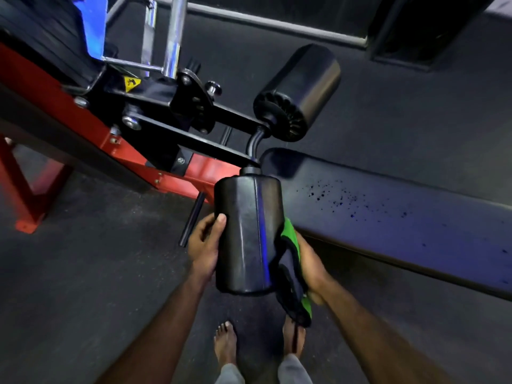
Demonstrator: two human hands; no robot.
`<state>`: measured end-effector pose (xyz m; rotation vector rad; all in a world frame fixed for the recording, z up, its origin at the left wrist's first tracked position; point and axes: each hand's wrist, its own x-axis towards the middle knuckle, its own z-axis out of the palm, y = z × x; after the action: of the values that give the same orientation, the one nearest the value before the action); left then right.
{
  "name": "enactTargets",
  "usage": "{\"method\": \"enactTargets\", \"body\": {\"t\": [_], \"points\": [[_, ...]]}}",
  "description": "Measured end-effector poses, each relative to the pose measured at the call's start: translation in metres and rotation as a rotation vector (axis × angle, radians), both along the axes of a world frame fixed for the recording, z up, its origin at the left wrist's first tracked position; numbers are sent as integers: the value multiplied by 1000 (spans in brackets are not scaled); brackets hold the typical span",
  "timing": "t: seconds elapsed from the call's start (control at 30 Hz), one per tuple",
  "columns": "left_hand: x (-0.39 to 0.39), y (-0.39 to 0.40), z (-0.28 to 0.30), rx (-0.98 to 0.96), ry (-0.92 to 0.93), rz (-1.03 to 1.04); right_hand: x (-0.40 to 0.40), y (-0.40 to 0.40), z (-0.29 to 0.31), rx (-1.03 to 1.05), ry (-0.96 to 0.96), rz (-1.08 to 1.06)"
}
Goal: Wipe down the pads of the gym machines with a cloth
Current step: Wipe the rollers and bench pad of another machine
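A black roller pad (246, 234) sticks out toward me from the machine's black arm. My left hand (205, 245) grips its left side, thumb on the front surface. My right hand (310, 267) holds a green and black cloth (292, 275) and presses it against the pad's right side; part of the cloth hangs below the pad. A second black roller pad (302, 90) sits farther back on the same arm. To the right runs a long flat black bench pad (388, 212), speckled with small dark droplets.
The machine's red frame (33, 173) and black linkage (171, 112) fill the left. Chrome bars (173, 34) rise at the top. A short black peg (192, 223) juts out next to my left hand. My bare feet (225, 345) stand on dark rubber floor (83, 286).
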<state>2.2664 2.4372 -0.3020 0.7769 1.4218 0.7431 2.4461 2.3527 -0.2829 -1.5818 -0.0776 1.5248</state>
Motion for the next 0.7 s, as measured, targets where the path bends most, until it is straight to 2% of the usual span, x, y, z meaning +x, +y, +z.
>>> {"method": "enactTargets", "body": {"t": [0.07,0.1,0.17,0.23,0.27,0.33,0.4,0.47,0.53,0.6,0.63,0.7], "points": [[10,-3,19,212,206,79,7,19,5,15,-16,7],[17,-6,29,262,254,48,11,32,4,53,-53,8],[35,-17,37,238,390,-95,14,47,-5,104,-117,-2],[44,-27,40,208,556,-172,9,39,-33,51,-75,-29],[42,-28,38,207,568,-170,4,26,-37,-18,-43,-32],[29,-19,31,152,413,-153,5,9,-42,-85,3,11],[13,-8,17,11,120,-181,12,13,-32,-71,-108,102],[-1,-1,6,-182,-201,-213,18,36,-16,22,-231,74],[-8,-1,1,-368,-397,-237,12,51,-2,164,-281,25],[-11,-2,-12,-405,-449,-233,-2,42,-10,163,-397,35],[-12,-4,-18,-372,-416,-211,-7,29,-18,108,-398,50],[-14,-3,-22,-211,-240,-154,-9,8,-23,-21,-260,66]]}}
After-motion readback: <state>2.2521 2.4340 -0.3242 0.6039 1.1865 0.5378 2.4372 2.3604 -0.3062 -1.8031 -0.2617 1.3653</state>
